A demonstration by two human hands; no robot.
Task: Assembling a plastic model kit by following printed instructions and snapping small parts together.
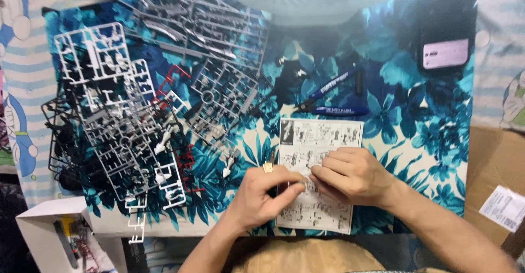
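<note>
From the head camera, looking straight down, a tabletop (426,158) is covered by a cloth printed with teal and dark blue leaves and flowers on a pale ground. Both hands meet low in the middle of it, above a black-and-white printed instruction sheet (320,136) that lies flat on the cloth. The left hand (262,194) is curled narrow, thumb and forefinger pinched together at its tip; the right hand (350,174) is likewise curled, its fingertips pressed against those of the left. Between them sits a tiny pale plastic part (304,182), too small to make out its shape, held by both hands just over the sheet. A small tan piece (268,167) lies just beside the left hand's knuckles.

Left of the hands, a heap of plastic model-kit frames spreads over the cloth: white frames (95,54), grey frames (123,136), a red frame (174,81) and black frames (57,142), overlapping one another. More grey frames (219,27) reach toward the far edge. Beyond the sheet lie blue-handled side cutters (333,95). At the far right corner a pale pink phone (445,53) rests on a dark patch.

Around the tabletop, striped bedding with cartoon figures (19,87) shows at the left, a white open box (46,235) at the lower left, and brown cardboard (489,163) with a white paper label (506,207) at the right.
</note>
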